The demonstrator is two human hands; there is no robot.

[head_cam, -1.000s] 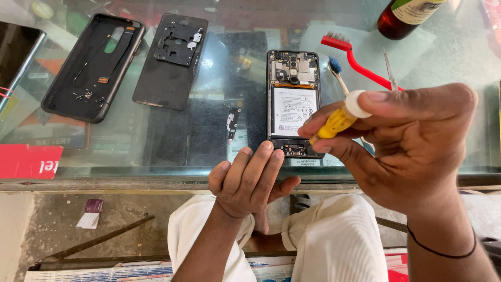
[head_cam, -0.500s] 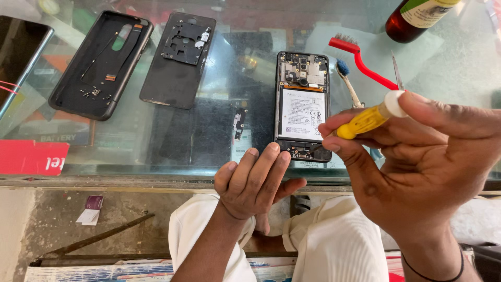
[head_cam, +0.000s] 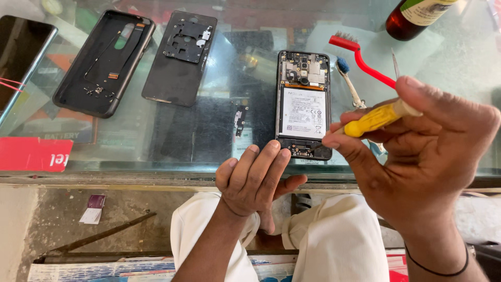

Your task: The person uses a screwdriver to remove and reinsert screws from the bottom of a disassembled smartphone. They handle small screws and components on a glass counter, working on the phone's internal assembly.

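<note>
An opened phone [head_cam: 303,104] lies face down on the glass counter [head_cam: 219,136], its white battery and circuit board showing. My right hand [head_cam: 417,151] is shut on a yellow-handled screwdriver [head_cam: 378,118], whose tip points at the phone's lower right corner. My left hand [head_cam: 255,180] rests at the counter's near edge just below the phone, fingers together and extended, holding nothing. A small black part [head_cam: 240,119] lies on the glass left of the phone.
A black back cover [head_cam: 107,62] and a black inner frame [head_cam: 181,57] lie at the upper left. A dark screen panel [head_cam: 21,57] sits at the far left. A red brush [head_cam: 362,60], a blue-tipped brush [head_cam: 348,81] and a brown bottle [head_cam: 417,15] are at upper right.
My right hand with the screwdriver has shifted right and lower, toward the phone's bottom edge. The left hand has stayed at the counter edge. The view has shifted slightly.
</note>
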